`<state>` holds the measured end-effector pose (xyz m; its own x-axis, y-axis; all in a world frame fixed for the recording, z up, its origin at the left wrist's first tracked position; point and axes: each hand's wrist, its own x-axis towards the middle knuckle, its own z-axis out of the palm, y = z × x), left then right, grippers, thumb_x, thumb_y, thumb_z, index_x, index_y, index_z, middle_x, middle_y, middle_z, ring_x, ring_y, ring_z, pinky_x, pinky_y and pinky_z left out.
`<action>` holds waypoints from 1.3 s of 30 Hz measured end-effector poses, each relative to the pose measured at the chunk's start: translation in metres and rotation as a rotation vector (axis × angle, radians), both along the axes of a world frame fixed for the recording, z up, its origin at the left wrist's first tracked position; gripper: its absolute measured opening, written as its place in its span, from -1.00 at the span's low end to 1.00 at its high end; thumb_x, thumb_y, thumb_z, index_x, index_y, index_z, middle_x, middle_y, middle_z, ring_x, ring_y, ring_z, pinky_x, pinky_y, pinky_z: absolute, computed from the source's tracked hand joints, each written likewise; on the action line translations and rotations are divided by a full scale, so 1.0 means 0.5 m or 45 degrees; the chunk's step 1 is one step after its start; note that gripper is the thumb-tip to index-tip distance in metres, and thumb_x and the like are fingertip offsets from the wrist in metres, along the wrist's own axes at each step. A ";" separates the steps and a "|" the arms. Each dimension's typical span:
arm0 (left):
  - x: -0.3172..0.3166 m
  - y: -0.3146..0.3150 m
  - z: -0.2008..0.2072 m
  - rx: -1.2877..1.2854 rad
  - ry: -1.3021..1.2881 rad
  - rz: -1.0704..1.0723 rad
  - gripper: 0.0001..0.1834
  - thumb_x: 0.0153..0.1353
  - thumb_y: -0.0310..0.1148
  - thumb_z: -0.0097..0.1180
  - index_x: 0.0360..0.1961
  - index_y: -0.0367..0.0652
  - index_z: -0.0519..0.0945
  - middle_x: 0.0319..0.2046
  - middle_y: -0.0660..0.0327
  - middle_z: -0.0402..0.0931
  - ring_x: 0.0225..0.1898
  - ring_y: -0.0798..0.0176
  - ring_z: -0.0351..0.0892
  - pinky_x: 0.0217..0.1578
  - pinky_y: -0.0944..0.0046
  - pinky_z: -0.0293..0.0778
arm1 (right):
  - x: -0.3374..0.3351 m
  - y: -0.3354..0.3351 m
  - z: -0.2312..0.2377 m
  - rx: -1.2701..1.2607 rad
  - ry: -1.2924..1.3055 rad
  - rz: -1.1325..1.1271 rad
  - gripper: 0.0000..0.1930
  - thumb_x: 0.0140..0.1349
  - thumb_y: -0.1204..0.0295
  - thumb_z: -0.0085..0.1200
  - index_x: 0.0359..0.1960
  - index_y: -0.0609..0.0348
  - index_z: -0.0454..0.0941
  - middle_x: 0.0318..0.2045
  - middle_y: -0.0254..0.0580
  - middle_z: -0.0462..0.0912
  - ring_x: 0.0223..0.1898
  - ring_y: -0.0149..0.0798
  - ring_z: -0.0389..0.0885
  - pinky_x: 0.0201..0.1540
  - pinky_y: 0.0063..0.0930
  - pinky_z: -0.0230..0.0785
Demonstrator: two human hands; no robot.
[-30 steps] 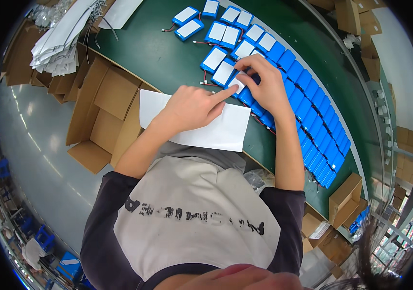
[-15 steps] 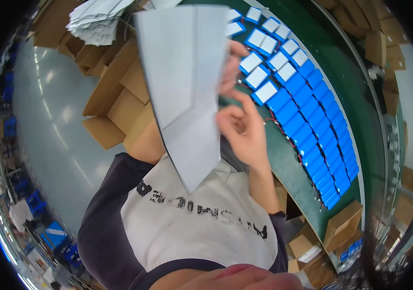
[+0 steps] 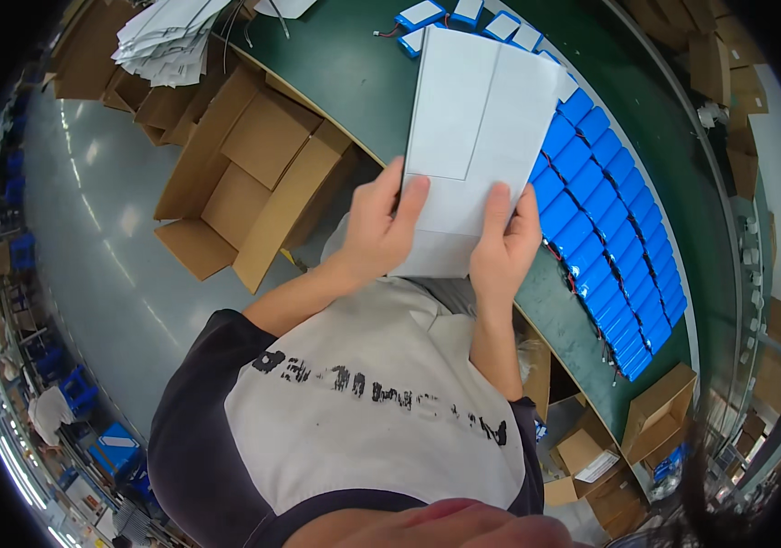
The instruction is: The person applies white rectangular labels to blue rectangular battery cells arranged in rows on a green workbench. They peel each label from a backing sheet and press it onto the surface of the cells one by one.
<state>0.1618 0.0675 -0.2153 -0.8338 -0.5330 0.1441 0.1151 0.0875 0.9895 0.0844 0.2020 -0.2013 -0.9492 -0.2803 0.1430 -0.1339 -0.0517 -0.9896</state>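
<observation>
A white sheet (image 3: 472, 119) with a thin rectangular outline stands before my chest, gripped along its two lower sides; whether it is one sheet or several I cannot tell. My left hand (image 3: 377, 224) is closed on its left edge, thumb on the front face. On the opposite edge my right hand (image 3: 505, 242) is closed the same way. Beyond my right hand lie rows of blue-wrapped battery packs (image 3: 605, 219) with red and black wires. Farther off, several packs carry white rectangles on top, such as one battery pack (image 3: 422, 13); the sheet hides others.
The green worktable (image 3: 340, 78) runs diagonally from far left to near right. An opened cardboard box (image 3: 253, 173) stands beside it on the left. White sheets (image 3: 167, 46) are piled at the far left. Another cardboard box (image 3: 660, 411) sits at the near right.
The sheet has swung right and now faces me squarely. My left hand, mostly hidden behind it before, now shows on its left edge. My right hand has taken hold of the right edge.
</observation>
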 end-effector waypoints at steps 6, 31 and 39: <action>-0.052 0.027 0.060 0.921 -0.068 -0.162 -0.54 0.66 -0.11 -0.17 -0.08 -0.30 0.62 -0.39 0.42 0.51 -0.35 0.57 0.30 -0.32 0.45 0.30 | -0.002 -0.041 0.002 0.002 0.049 -0.007 -0.74 0.61 0.32 -0.09 -0.22 0.27 0.40 -0.45 -0.15 0.55 -0.38 -0.47 0.38 -0.33 -0.42 0.30; -0.060 -0.001 0.005 0.248 0.023 -0.023 -0.54 0.65 -0.08 -0.16 -0.14 -0.27 0.60 -0.38 0.36 0.57 -0.37 0.56 0.36 -0.31 0.43 0.38 | -0.008 -0.022 -0.010 0.300 0.485 -0.227 -0.57 0.41 0.51 0.17 0.26 0.34 0.39 0.05 -0.05 0.57 -0.15 -0.43 0.57 -0.18 -0.56 0.41; -0.047 -0.001 0.034 0.424 0.170 -0.207 -0.60 0.66 -0.13 -0.22 0.21 -0.21 0.43 -0.06 0.24 0.56 -0.12 0.46 0.51 -0.12 0.39 0.49 | 0.022 0.000 0.045 -0.250 -0.210 0.487 -0.37 0.32 0.66 0.20 0.39 0.29 0.22 0.14 -0.13 0.49 0.10 -0.31 0.52 0.09 -0.36 0.49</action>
<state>0.1384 0.0672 -0.1981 -0.8968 -0.4315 0.0983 0.2305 -0.2659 0.9360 0.0953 0.2018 -0.1785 -0.7972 -0.5978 0.0840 0.0902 -0.2555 -0.9626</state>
